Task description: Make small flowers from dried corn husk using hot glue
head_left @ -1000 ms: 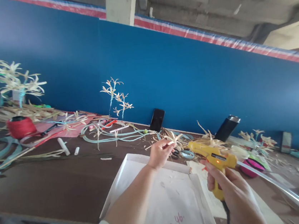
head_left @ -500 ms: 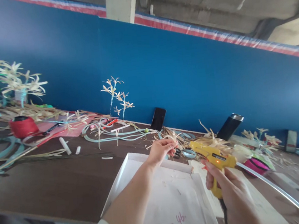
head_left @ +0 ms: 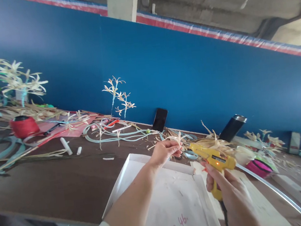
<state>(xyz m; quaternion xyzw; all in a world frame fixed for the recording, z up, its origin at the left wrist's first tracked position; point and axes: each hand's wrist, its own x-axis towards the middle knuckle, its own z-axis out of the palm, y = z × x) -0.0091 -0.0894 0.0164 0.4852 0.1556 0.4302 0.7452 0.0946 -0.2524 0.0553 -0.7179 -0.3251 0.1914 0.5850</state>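
My left hand [head_left: 168,151] pinches a small pale flower [head_left: 177,138] with thin strip-like petals, held above the back edge of a shallow white box [head_left: 180,196]. My right hand [head_left: 226,187] is wrapped round a yellow hot glue gun [head_left: 211,157] with its orange light lit. The nozzle points left and sits just right of the left fingers; whether it touches the flower I cannot tell. A long translucent glue stick [head_left: 273,186] runs out of the gun's back. The flower's lower part is hidden by my fingers.
A phone [head_left: 160,119] and a dark bottle [head_left: 233,128] lean by the blue partition [head_left: 189,72]. Finished flower stems [head_left: 124,103] stand behind. Left lie blue cords [head_left: 115,138], a red spool [head_left: 25,126] and white glue stick pieces [head_left: 66,146]. A pink roll [head_left: 259,168] is at right.
My left hand has shifted slightly right with the flower, and the glue gun slightly left, so the nozzle is nearer the fingers. The flower has turned a little.
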